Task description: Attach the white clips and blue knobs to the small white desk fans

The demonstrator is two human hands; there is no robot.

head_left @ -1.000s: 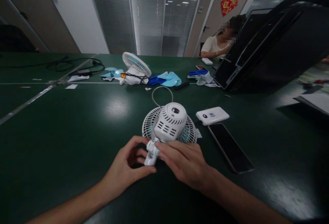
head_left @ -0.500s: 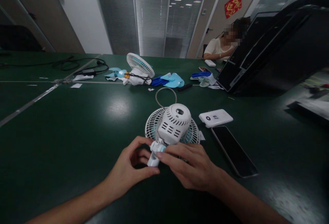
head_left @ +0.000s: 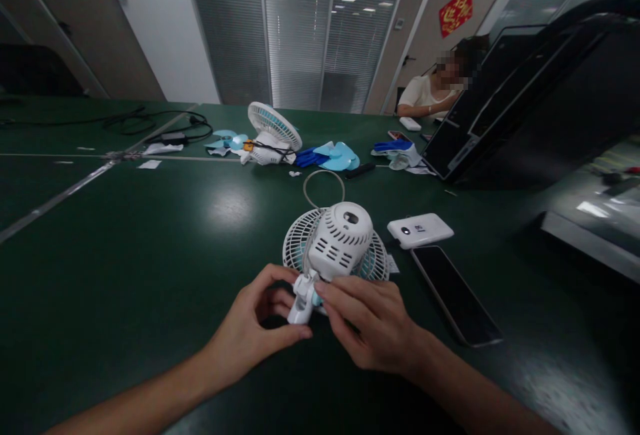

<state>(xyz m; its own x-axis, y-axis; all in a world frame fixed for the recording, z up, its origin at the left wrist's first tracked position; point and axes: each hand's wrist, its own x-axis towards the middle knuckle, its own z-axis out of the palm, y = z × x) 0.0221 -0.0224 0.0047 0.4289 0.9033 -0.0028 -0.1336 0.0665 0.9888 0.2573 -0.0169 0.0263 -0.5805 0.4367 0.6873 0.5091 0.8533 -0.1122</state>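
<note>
A white fan (head_left: pixel 340 238) lies face down on the green table, its rounded motor housing upward and its cage flat beneath. At its near end is a white clip (head_left: pixel 301 302) with a light blue knob (head_left: pixel 317 296). My left hand (head_left: pixel 265 318) is closed around the clip from the left, thumb below and fingers above. The fingertips of my right hand (head_left: pixel 367 315) pinch the blue knob from the right. The fan's grey cord loops behind the housing.
Right of the fan lie a white power bank (head_left: pixel 421 230) and a black phone (head_left: pixel 455 295). Farther back are a second fan (head_left: pixel 273 135), blue fan blades (head_left: pixel 340 155), gloves (head_left: pixel 397 152) and cables (head_left: pixel 173 136). A large black case (head_left: pixel 540 102) stands right; a person sits beyond it.
The fingers of my right hand have shifted slightly up and around the blue knob. My left hand stays on the clip, and the fan has barely moved.
</note>
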